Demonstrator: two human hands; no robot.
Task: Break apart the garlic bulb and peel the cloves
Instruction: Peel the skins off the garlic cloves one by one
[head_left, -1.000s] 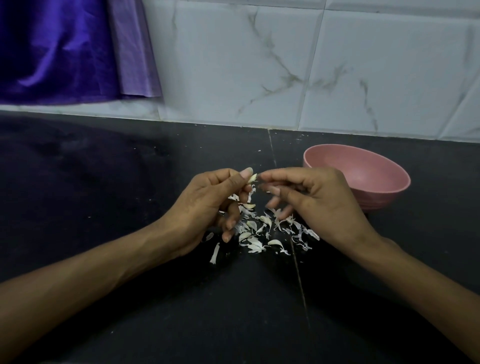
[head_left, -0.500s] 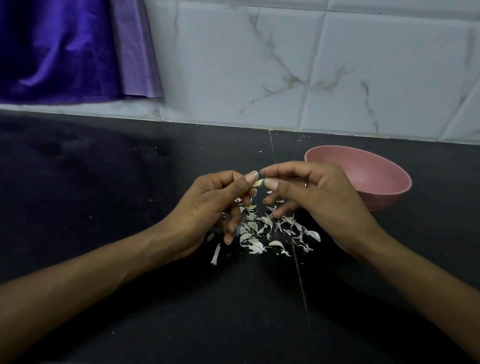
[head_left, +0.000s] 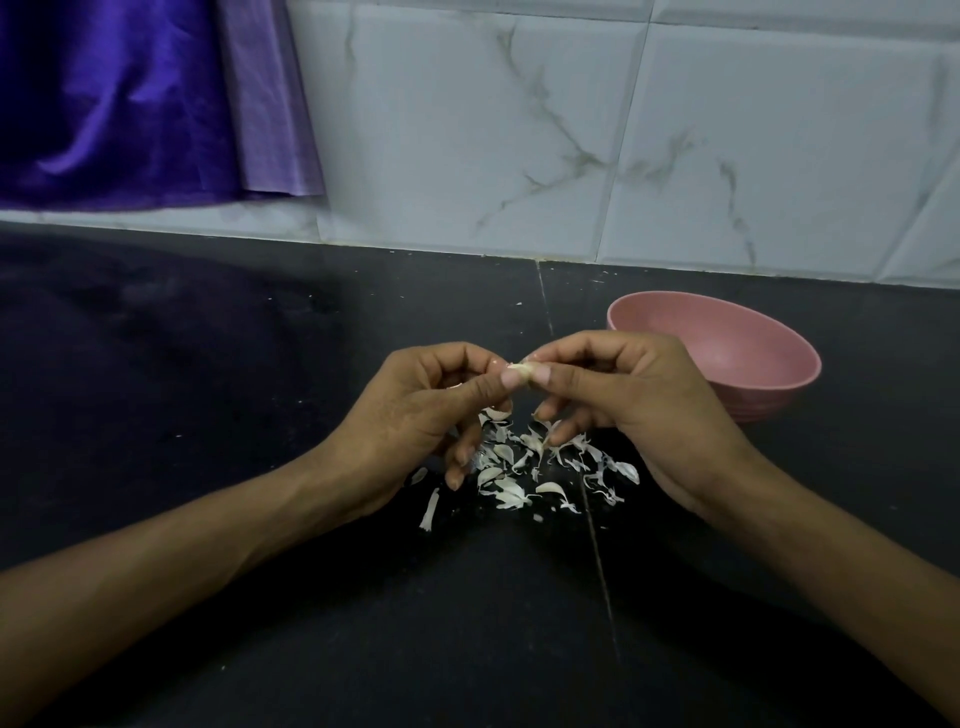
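Left hand and right hand both pinching one garlic clove above skin scraps on worktop. Likely light, firm, slippery; best nipped at papery tip.

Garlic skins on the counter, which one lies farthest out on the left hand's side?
The long thin strip, alone below the left hand, apart from the main pile.

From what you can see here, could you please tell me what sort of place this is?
Most likely a home kitchen counter: a dark stone worktop backed by marble-look wall tiles, with a pink bowl and garlic skins scattered beneath both hands peeling a clove.
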